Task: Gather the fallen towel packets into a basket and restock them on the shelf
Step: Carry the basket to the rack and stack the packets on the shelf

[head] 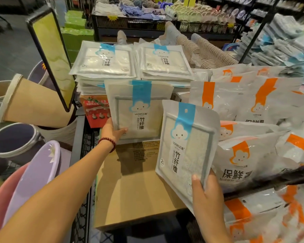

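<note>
The cardboard box (139, 190) sits low in front of the person, and from this angle it's hard to say if it's open or just a shut lid. Behind it, two stacks of towel packets (104, 62) lie flat on the shelf, blue strip up. The left hand (112, 132) pinches the far packet (139, 111) by its bottom corner, right in front of the stacks. The right hand (207, 195) grips the near packet (186, 146) by its lower edge, over the box. They're probably light, floppy and slick, so a thumb-on-front pinch near the edge seems sensible.
</note>
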Tool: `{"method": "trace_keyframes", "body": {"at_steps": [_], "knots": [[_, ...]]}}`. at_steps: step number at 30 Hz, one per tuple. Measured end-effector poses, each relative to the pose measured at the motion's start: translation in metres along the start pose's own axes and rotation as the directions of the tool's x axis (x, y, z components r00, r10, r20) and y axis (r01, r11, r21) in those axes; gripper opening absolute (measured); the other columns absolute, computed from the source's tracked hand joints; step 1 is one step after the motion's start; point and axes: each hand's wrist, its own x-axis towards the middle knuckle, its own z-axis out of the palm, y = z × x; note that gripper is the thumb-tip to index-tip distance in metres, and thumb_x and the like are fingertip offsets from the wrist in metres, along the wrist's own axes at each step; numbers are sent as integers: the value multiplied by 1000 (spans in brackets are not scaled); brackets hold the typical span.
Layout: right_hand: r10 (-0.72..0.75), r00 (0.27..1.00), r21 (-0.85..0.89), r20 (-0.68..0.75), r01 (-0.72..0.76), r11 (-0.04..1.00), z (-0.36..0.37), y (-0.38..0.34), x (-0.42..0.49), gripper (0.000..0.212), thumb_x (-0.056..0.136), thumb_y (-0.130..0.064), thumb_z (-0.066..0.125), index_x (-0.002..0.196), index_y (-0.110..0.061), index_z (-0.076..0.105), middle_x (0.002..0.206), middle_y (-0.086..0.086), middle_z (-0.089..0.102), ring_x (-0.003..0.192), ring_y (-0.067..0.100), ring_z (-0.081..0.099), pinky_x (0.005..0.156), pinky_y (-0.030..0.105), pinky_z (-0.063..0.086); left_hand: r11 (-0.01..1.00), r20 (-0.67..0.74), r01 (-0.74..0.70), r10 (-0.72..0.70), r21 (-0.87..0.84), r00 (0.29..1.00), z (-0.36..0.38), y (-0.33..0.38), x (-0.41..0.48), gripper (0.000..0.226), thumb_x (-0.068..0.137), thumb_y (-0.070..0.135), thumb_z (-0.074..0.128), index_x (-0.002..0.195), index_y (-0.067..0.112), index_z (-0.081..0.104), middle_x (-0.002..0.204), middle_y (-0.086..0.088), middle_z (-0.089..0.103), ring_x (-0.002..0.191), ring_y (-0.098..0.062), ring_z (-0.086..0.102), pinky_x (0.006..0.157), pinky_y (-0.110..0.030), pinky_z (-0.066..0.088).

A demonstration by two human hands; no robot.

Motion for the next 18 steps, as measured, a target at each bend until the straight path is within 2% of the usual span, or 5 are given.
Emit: {"method": "trace_keyframes", "body": {"at_steps": [4,8,11,14,18], "knots": [[-30,999,35,-30,31,999,1,-6,0,29,95,-17,51,124,-15,51,106,-5,59,103,17,56,81,31,47,998,31,14,-16,65,999,-13,8,-11,54,76,22,77,121,10,48,111,-7,61,103,-26,59,80,-33,49],[-127,992,152,-12,127,980,15,-15,14,25,93,-9,53,107,-30,54,99,-20,57,94,-8,54,70,-1,39,975,-103,-104,126,196,987,-53,-2,-41,56,77,27,76,122,8,50,119,-10,58,109,-25,55,87,-32,44],[-125,991,164,39,117,980,41,-21,39,28,94,-13,52,120,-23,53,110,-20,53,91,-9,46,69,-7,29,901,-244,-74,194,427,950,-84,-30,-72,63,76,29,77,126,3,49,124,-19,54,116,-34,49,93,-42,42],[-126,985,225,122,96,970,74,-26,69,32,96,-16,51,125,-29,48,105,-28,45,91,-23,42,79,-5,28,834,-270,169,-25,526,963,-98,-65,-91,74,75,36,76,127,-6,45,122,-28,53,114,-41,50,92,-49,45],[3,999,211,46,-12,977,109,-22,111,41,95,-18,54,135,-15,46,100,-21,43,103,2,39,88,19,31,803,-213,256,-164,538,963,-92,-93,-100,47,88,33,64,116,-2,51,106,-25,62,95,-40,60,76,-41,49]]}}
